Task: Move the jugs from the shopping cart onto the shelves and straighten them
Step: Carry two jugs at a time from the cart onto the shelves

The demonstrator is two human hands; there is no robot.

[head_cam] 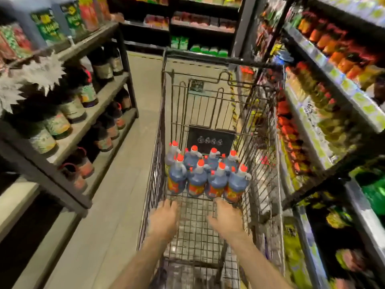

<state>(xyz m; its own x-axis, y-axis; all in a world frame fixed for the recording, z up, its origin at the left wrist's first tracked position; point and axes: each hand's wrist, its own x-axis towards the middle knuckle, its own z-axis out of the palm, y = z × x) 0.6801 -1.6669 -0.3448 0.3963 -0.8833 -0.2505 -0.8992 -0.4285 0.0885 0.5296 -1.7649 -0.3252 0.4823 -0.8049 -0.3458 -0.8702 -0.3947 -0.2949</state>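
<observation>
Reaching hands [195, 217] near red-capped jugs [206, 174]; orange labels blurred, unreadable.

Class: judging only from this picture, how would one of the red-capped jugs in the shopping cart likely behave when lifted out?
The jugs look full of dark liquid, so each is probably heavy for its size. The moulded white handle near each red cap should give a secure grip. Tall and narrow, one may tip if nudged.

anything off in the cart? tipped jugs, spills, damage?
Nothing stands out. The blue jugs with orange caps stand upright in two rows in the black wire shopping cart; no spill shows. Left hand and right hand reach in; the picture is too blurred to show whether they touch anything.
</observation>
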